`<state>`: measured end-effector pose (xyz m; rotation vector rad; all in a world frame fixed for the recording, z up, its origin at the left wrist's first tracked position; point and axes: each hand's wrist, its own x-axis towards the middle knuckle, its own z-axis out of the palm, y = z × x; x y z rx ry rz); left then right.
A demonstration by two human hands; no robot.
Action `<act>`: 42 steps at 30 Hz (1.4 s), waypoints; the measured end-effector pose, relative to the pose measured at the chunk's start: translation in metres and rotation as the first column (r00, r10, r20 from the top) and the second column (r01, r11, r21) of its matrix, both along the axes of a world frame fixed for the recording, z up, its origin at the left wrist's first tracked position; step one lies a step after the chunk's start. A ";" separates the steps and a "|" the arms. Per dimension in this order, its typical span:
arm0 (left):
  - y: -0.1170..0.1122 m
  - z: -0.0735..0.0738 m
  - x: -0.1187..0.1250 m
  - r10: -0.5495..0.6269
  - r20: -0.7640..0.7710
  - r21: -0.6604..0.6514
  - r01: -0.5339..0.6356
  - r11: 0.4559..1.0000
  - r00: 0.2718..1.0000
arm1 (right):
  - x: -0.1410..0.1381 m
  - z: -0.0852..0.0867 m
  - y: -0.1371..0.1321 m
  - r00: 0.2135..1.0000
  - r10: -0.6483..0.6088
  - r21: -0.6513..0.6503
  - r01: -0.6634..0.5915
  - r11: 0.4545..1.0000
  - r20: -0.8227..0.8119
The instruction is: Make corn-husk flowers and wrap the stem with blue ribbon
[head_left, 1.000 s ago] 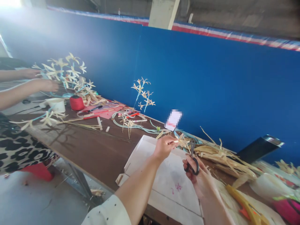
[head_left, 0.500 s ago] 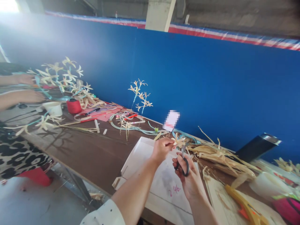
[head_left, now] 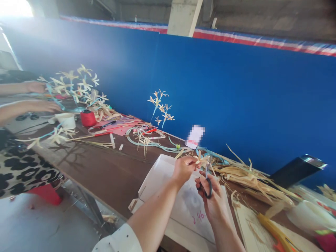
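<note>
Above a white cardboard box lid (head_left: 183, 206), my left hand (head_left: 185, 170) pinches a small cream flower (head_left: 202, 159) with narrow petals, which looks made of dried husk. A pair of scissors (head_left: 208, 185) with black handles is in my right hand (head_left: 214, 196), fingers through the loops. The scissor blades point up and lie right at the flower's petals. Whether the blades are open or closed is too small to tell. Husk strips (head_left: 244, 176) are heaped just right of my hands.
At the left, a co-worker's hands (head_left: 43, 105) are by a cluster of husk flowers (head_left: 76, 82). Red thread (head_left: 88, 118) and a white cup (head_left: 67, 121) stand near them. A black flask (head_left: 296, 171) and yellow tool (head_left: 275, 232) are at right. A blue wall (head_left: 236, 94) borders the table.
The whole view has shifted slightly, so things sit a little further right. My hands keep the flower and the scissors close together, with only a small change in their pose.
</note>
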<state>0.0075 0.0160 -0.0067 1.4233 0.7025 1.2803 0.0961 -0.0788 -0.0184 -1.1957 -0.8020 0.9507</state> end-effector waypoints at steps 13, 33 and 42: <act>0.006 -0.014 0.003 0.007 -0.041 0.090 -0.003 0.996 0.999 | 0.009 -0.007 0.002 0.995 -0.048 0.028 0.046 0.999 0.088; 0.009 -0.020 0.003 0.046 -0.101 0.186 -0.027 0.982 0.994 | 0.012 -0.006 0.000 0.996 -0.044 0.052 0.041 0.998 0.072; 0.008 -0.018 0.003 0.021 -0.071 0.124 -0.012 0.992 0.997 | 0.013 -0.009 0.001 0.996 -0.052 0.048 0.048 0.998 0.077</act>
